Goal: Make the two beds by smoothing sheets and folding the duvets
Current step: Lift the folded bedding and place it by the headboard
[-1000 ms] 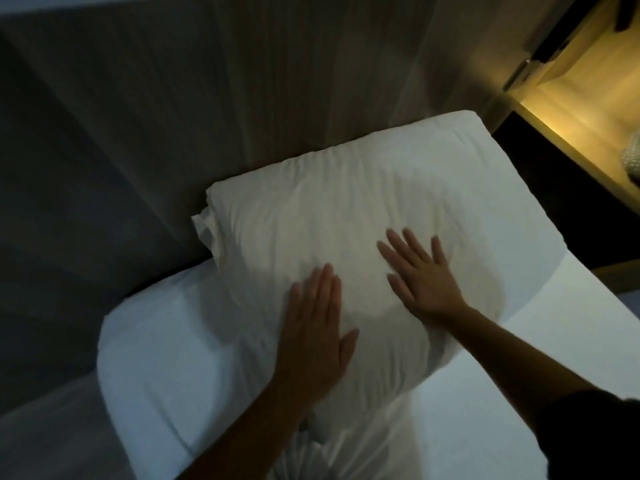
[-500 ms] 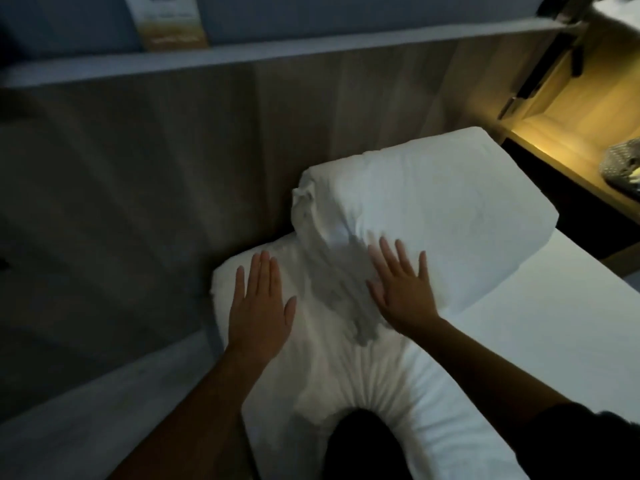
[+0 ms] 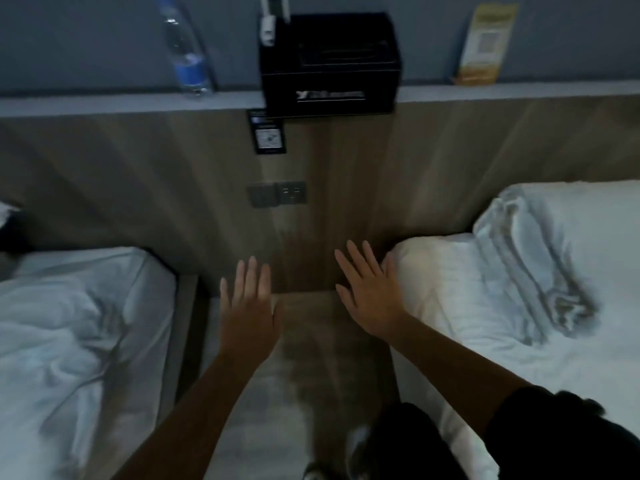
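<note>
Two beds flank a narrow aisle in the head view. The right bed (image 3: 519, 348) has a white sheet and a white pillow (image 3: 568, 230) lying against the wooden headboard. On the left bed (image 3: 152, 271) lies a crumpled white duvet (image 3: 59, 334). My left hand (image 3: 249, 306) hovers over the aisle with straight fingers and holds nothing. My right hand (image 3: 370, 292) is spread flat, its thumb side at the right bed's near corner; I cannot tell if it touches the sheet.
A ledge above the wooden headboard wall (image 3: 346, 161) carries a water bottle (image 3: 185, 53), a black box (image 3: 329, 64) and a yellow card (image 3: 485, 43). Wall sockets (image 3: 277, 194) sit between the beds. The floor aisle (image 3: 311, 393) runs under my arms.
Both hands have come off the right bed's pillow and sheet and now hang over the aisle. The view has swung left, bringing the left bed and the ledge into sight.
</note>
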`<state>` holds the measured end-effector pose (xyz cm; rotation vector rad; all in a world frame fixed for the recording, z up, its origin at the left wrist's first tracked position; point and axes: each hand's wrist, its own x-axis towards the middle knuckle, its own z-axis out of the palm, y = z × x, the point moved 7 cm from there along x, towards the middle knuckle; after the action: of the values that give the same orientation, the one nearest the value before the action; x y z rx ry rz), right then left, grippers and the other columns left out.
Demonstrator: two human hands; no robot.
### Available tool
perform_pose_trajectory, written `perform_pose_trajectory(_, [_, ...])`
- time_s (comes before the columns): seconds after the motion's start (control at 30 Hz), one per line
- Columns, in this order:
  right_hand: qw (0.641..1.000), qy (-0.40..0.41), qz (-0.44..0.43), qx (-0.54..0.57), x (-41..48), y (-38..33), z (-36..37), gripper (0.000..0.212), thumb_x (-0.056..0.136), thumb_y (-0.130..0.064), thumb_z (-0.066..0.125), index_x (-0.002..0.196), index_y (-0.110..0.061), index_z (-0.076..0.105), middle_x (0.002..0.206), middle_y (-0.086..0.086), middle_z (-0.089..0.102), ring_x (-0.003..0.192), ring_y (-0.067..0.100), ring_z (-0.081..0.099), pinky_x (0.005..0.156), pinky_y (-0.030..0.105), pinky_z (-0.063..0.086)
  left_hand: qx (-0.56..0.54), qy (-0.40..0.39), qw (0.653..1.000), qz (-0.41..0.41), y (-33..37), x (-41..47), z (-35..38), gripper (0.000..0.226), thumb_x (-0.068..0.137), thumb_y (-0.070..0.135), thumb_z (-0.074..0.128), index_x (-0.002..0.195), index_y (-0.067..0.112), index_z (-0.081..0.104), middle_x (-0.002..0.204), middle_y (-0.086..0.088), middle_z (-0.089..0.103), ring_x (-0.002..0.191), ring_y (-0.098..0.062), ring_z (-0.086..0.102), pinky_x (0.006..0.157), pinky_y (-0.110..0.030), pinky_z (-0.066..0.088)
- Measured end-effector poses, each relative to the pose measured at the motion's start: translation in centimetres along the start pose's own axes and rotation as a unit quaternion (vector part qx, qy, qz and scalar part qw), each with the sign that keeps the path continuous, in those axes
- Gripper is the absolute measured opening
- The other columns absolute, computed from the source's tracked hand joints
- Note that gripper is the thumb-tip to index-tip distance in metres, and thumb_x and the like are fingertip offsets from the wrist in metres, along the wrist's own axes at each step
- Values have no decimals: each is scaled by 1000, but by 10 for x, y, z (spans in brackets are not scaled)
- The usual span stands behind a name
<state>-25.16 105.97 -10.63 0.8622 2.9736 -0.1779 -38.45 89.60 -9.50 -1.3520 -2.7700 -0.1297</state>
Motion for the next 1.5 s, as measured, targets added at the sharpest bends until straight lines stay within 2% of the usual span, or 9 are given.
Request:
perform_pose_trajectory(0.37, [972,-59,-223,33,126,-229,27,70,89,-54,7,155,-31,13,164,-1,8,151,24,2,118,57,6,11,-10,974,-225,-225,-25,13,68,87,44,28,141,5,45,149,-20,39,140,-35,33,109,-61,26])
perform_pose_trajectory(0.57, [954,-90,-284,24,156,-382,62,63,89,-48,31,146,-26,43,150,7,44,138,31,41,104,63,37,-2,-23,944,-328,-361,-89,29,67,89,43,28,137,0,49,145,-23,42,137,-40,36,105,-65,27])
perform_pose_trajectory(0.77, [956,-154,-249,32,162,-518,133,62,101,-45,30,155,-34,-1,164,-2,-5,150,26,-3,117,59,7,-4,-114,936,-333,-506,-135,79,70,88,45,25,134,-1,52,142,-25,45,134,-43,41,99,-68,34])
perform_pose_trajectory(0.93, [948,-205,-231,81,177,-637,216,61,102,-45,31,154,-38,-1,163,-5,-12,150,27,-11,115,63,8,-20,-174,937,-301,-623,-155,143,72,89,49,25,140,2,45,145,-25,41,132,-46,41,96,-66,39])
perform_pose_trajectory(1.07, [948,-257,-134,131,198,-693,283,67,99,-56,33,152,-43,-5,160,-6,-23,148,32,-16,108,72,13,-52,-183,909,-370,-693,-178,191,85,87,69,21,148,10,24,150,-25,28,133,-43,35,100,-59,37])
perform_pose_trajectory(1.2, [938,-237,110,227,186,-677,331,96,85,-73,46,151,-41,-16,158,-1,-30,146,36,-19,108,71,12,-123,-157,873,-445,-733,-192,223,108,77,85,31,152,10,8,154,-24,18,143,-38,18,113,-52,17])
perform_pose_trajectory(1.37, [804,-211,345,436,158,-646,358,120,72,-69,69,156,-19,-2,161,16,13,146,34,22,117,44,22,-240,-157,795,-535,-773,-204,240,126,55,96,42,144,9,24,142,-20,44,131,-39,40,110,-55,26])
perform_pose_trajectory(1.43, [755,-223,361,499,154,-642,361,125,56,-76,73,152,-10,26,150,13,39,133,28,45,108,35,37,-280,-161,776,-542,-773,-199,232,125,50,95,48,136,5,37,135,-19,51,124,-39,49,106,-52,35])
perform_pose_trajectory(1.5, [723,-228,345,553,152,-640,352,105,61,-70,76,142,-11,44,134,1,52,109,20,55,91,27,43,-284,-167,785,-524,-764,-194,214,120,59,89,55,134,-2,40,134,-22,51,122,-39,51,102,-47,41])
